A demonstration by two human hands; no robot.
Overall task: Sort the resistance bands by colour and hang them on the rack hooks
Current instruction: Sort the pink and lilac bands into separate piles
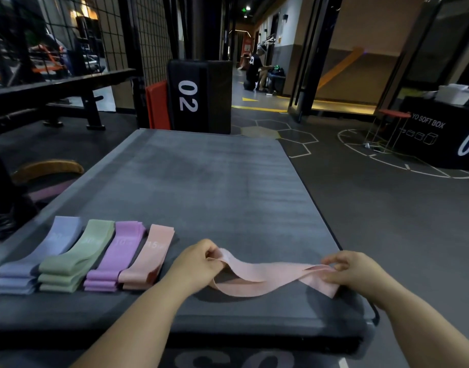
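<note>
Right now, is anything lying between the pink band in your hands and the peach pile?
Nothing visible. The left hand and right hand pinch the pink band; only bare mat lies between it and the peach pile.

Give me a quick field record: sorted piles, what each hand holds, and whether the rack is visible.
surface: grey mat
piles, left to right: blue pile; green pile; purple pile; peach pile
left hand: grips one end of pink band
right hand: pinches its other end
band state: twisted, sagging between the hands
rack hooks: not in view
</note>
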